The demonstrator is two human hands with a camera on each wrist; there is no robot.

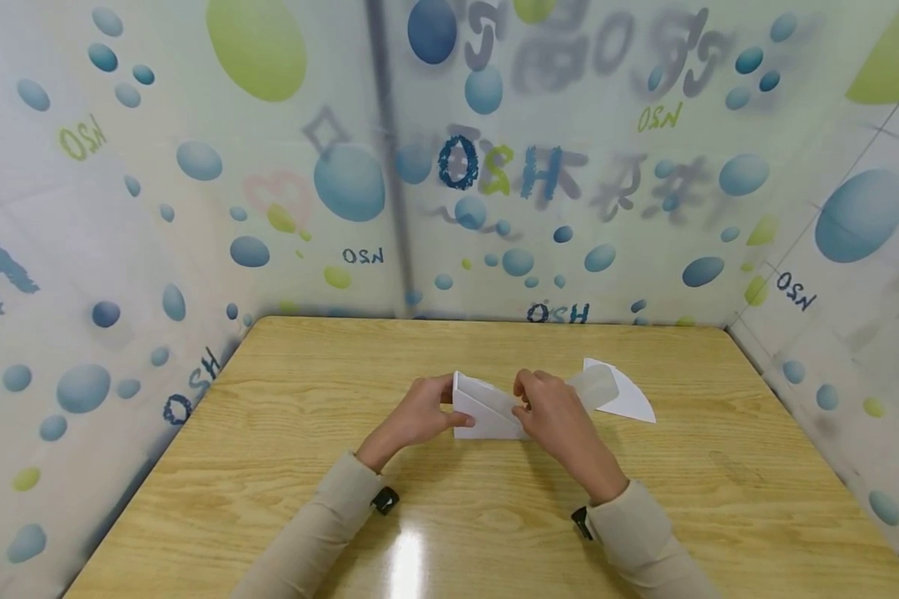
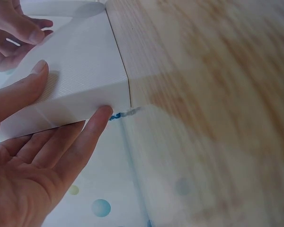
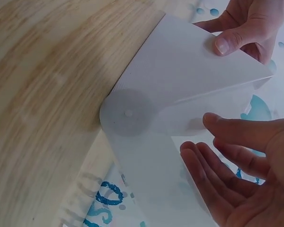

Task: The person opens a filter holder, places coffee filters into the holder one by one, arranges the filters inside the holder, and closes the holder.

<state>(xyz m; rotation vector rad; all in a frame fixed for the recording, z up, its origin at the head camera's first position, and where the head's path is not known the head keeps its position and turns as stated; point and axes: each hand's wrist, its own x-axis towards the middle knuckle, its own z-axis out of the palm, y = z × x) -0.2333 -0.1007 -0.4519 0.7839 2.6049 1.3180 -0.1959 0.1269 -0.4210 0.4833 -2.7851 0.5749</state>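
Note:
Across its short left end, my left hand (image 2: 42, 175) grips a white box-like case (image 1: 487, 418), thumb on the front face and fingers behind. Fine lines texture the case, and its upper edge slopes down toward the right. A translucent flap (image 3: 175, 116) lies along that sloped edge, with a round pivot near the corner. At the flap's edge, my right hand (image 3: 246, 161) has its thumb tip close over it and the other fingers loosely bent below, with a gap between thumb and index finger. Translucent and rounded at its end, a strip (image 1: 598, 388) extends right from behind the right hand.
A white fan-shaped sheet (image 1: 629, 398) lies on the wooden table (image 1: 330, 366) beyond the right hand, partly behind the translucent strip. Fabric walls (image 1: 270, 274) printed with blue and green drops enclose the table at the back and sides.

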